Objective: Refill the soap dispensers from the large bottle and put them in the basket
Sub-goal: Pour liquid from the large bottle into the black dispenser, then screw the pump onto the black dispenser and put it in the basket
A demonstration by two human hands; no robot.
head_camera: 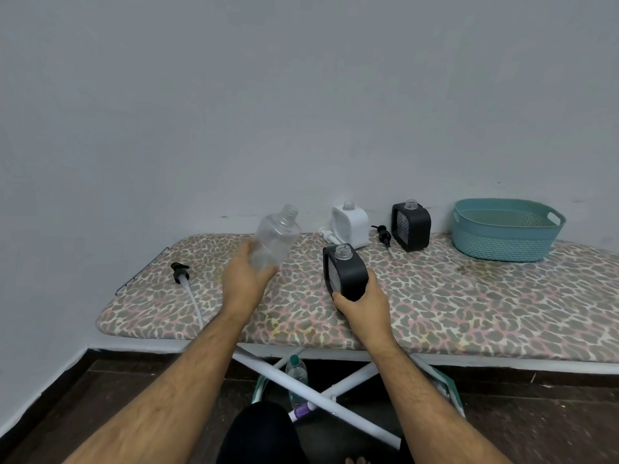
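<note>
left hand wrapped round the base of the large clear bottle, lifted off the ironing board and tilted, open neck up and to the right; cap off. right hand grips the lower end of a black dispenser, fingers curled round it, dispenser upright near mid-board with open neck on top. far side, by the wall: white dispenser, open, its white pump lying just left of it; second black dispenser, open, with a black pump lying between the two. teal basket far right on the board. another black pump with long tube lies at the left end.
</note>
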